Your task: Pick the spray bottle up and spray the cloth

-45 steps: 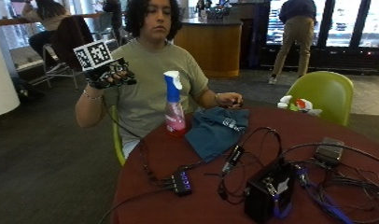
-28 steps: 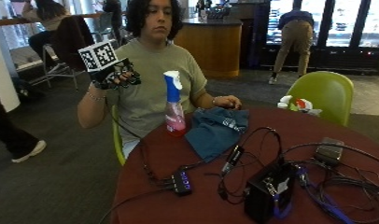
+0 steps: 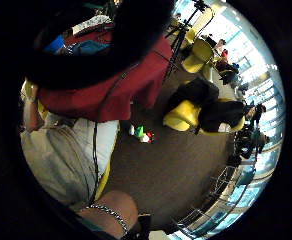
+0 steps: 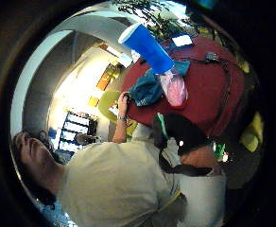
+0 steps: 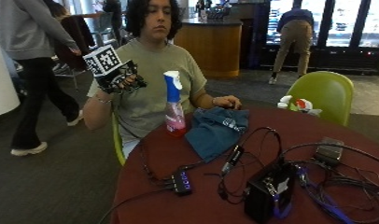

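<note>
We see the round table (image 5: pixel 177 168) from across it, with the person seated at its far edge. The spray bottle (image 5: pixel 172 105) stands upright on the table near that edge, directly before the person's chest. The cloth (image 5: pixel 215 130) lies just beside the bottle, at its three to four o'clock, and the bare hand (image 5: pixel 227 101) rests at the cloth's twelve o'clock edge. The gloved right hand (image 5: pixel 121 81) is raised off the table at the bottle's ten o'clock, well apart from it. At the cloth's six o'clock lie cables (image 5: pixel 239 158), with a small hub (image 5: pixel 181 181) at seven o'clock and a box (image 5: pixel 268 191) at five o'clock. A chair (image 5: pixel 320 93) stands behind the table at two o'clock.
</note>
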Action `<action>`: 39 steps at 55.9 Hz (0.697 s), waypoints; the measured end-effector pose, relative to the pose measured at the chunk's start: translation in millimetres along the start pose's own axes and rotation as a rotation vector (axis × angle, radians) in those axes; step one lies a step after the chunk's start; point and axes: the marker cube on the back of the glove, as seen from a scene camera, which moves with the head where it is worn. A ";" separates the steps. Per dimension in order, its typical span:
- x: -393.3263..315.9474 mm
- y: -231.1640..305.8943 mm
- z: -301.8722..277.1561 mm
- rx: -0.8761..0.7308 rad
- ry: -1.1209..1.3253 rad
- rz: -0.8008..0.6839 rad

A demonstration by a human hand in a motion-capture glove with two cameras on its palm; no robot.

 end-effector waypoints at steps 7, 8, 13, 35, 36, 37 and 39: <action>-10.9 -3.4 14.0 0.012 -0.101 0.044; -13.3 -4.1 16.2 0.019 -0.139 0.049; -28.1 -14.0 29.0 0.114 -0.450 0.064; -67.9 -94.6 90.3 0.555 -0.813 0.273; -66.2 -98.7 92.1 0.573 -0.807 0.262; -64.8 -102.7 93.6 0.582 -0.808 0.258; -63.1 -110.6 96.1 0.584 -0.824 0.263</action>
